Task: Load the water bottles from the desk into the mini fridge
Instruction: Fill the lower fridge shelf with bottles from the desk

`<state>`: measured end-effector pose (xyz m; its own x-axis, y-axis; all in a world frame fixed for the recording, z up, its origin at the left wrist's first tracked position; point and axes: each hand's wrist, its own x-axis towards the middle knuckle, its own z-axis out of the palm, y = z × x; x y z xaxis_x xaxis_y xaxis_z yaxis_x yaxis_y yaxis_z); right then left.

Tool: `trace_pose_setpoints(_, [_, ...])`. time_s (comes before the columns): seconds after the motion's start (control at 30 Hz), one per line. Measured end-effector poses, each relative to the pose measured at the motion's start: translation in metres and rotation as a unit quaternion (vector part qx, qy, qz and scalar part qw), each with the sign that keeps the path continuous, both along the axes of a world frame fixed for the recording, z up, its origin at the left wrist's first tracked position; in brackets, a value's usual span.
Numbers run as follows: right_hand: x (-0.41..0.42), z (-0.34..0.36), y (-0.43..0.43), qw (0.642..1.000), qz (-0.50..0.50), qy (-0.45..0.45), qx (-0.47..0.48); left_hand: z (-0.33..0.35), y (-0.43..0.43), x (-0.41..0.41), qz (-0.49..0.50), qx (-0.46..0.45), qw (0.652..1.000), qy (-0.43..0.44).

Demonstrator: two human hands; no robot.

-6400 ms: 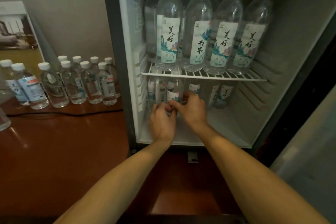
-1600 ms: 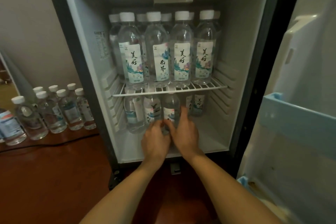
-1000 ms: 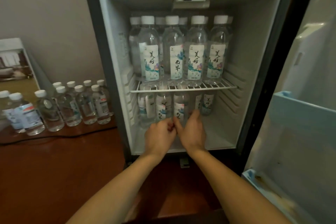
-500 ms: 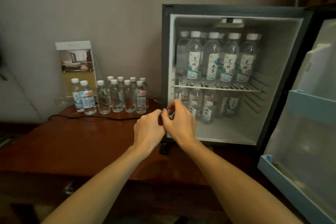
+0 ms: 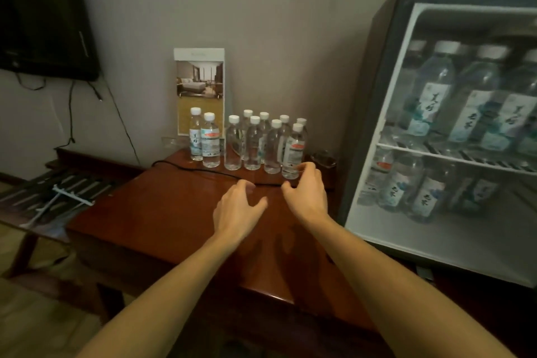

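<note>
the water bottles [image 5: 252, 144] are standing clustered at the back of the desk [image 5: 174, 212]. the left hand [image 5: 236, 211] is hovering over the wood, fingers loose, holding nothing. the right hand [image 5: 306, 193] is hanging empty and spread just beside the nearest bottle [image 5: 293, 148]; judging by that, a pickup is starting, calling for a wrap round it, then the open mini fridge [image 5: 374, 81].

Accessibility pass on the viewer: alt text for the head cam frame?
A person's left hand and right hand hover open over a reddish wooden desk, the right one close to the nearest of a cluster of small water bottles by the wall. At right, an open mini fridge is stocked with labelled bottles on two levels.
</note>
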<state>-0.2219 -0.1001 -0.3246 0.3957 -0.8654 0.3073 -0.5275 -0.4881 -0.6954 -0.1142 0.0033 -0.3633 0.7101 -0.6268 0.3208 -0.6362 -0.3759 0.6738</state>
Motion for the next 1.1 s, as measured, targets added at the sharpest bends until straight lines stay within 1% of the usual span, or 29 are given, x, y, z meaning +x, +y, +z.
trace_pose_setpoints(0.1, [0.021,-0.007,-0.029,0.999,-0.017,-0.001,0.036,-0.014,-0.027,0.018,-0.026,0.031,0.999,-0.029])
trace_pose_setpoints(0.17, [0.035,-0.013,-0.052,0.999,-0.033,-0.003,0.043,-0.022,-0.053,0.029,-0.049,0.045,0.997,-0.040])
trace_pose_setpoints(0.33, [0.074,-0.027,-0.103,0.996,-0.067,-0.040,0.045,-0.036,-0.121,0.054,-0.096,0.057,0.993,-0.023])
trace_pose_setpoints(0.47, [0.104,-0.038,-0.137,0.990,-0.098,-0.079,0.058,-0.047,-0.164,0.069,-0.108,0.043,0.993,0.007])
trace_pose_setpoints(0.6, [0.127,-0.048,-0.163,0.982,-0.128,-0.123,0.064,-0.052,-0.193,0.076,-0.143,0.027,0.989,0.022])
trace_pose_setpoints(0.67, [0.133,-0.051,-0.171,0.980,-0.140,-0.130,0.062,-0.052,-0.202,0.078,-0.159,0.026,0.987,0.028])
trace_pose_setpoints(0.83, [0.136,-0.051,-0.176,0.978,-0.137,-0.144,0.064,-0.046,-0.208,0.079,-0.139,0.040,0.987,0.071])
trace_pose_setpoints(0.93, [0.132,-0.050,-0.169,0.975,-0.140,-0.160,0.064,-0.044,-0.201,0.074,-0.144,0.038,0.985,0.092])
trace_pose_setpoints(1.0, [0.125,-0.049,-0.158,0.974,-0.137,-0.165,0.067,-0.040,-0.193,0.069,-0.140,0.051,0.985,0.082])
trace_pose_setpoints(1.1, [0.111,-0.049,-0.136,0.975,-0.114,-0.175,0.072,-0.029,-0.175,0.060,-0.122,0.094,0.987,0.046])
